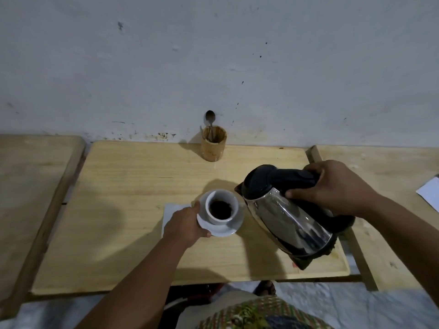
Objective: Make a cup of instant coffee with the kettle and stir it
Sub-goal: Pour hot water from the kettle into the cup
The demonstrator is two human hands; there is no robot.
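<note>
A white cup [221,217] with dark coffee powder at its bottom stands on a white saucer [228,230] in the middle of the wooden table [133,210]. My left hand [185,225] grips the saucer's left rim. My right hand [332,186] holds the black handle of a steel kettle [287,217], which is tilted left with its spout just right of the cup's rim. No water stream is visible. A spoon [210,122] stands in a bamboo holder [213,146] at the back of the table.
A white napkin or paper [172,211] lies under my left hand beside the saucer. Wooden tables flank the middle one on the left [31,186] and right [380,210]. A white paper [431,193] lies at the far right. The wall is close behind.
</note>
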